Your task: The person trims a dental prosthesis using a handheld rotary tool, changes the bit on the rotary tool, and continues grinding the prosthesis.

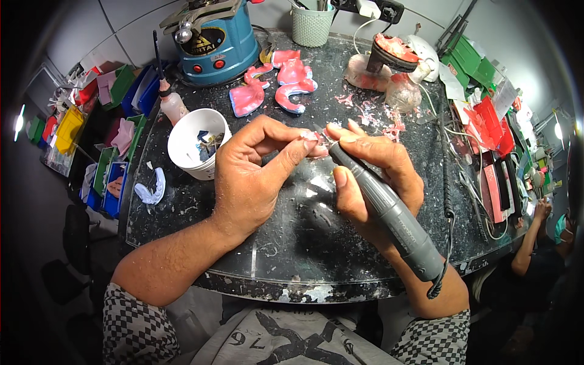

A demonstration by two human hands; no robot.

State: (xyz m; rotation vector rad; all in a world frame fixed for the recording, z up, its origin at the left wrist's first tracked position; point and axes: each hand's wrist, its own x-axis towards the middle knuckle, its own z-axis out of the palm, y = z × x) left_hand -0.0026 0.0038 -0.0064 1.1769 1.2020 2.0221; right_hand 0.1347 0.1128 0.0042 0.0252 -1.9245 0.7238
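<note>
My left hand (246, 176) pinches a small pink dental piece (311, 137) between thumb and fingertips; the fingers cover most of it. My right hand (389, 167) is wrapped round a grey rotary handpiece (398, 225), which slants with its tip up and left toward the piece. Whether the tip touches it I cannot tell. Left of my left hand stands a white tub (182, 146) with small bits inside. Beyond the hands lie several pink moulded shapes with blue and white edges, among them a curved one (296, 97).
A white dental arch (151, 186) lies at the bench's left. A blue machine (219, 48), a bottle (174, 106) and a pale basket (311, 25) stand along the back. Pink shavings (371, 115) lie near a burner (403, 91). The handpiece's coiled cord (449, 207) runs along the right.
</note>
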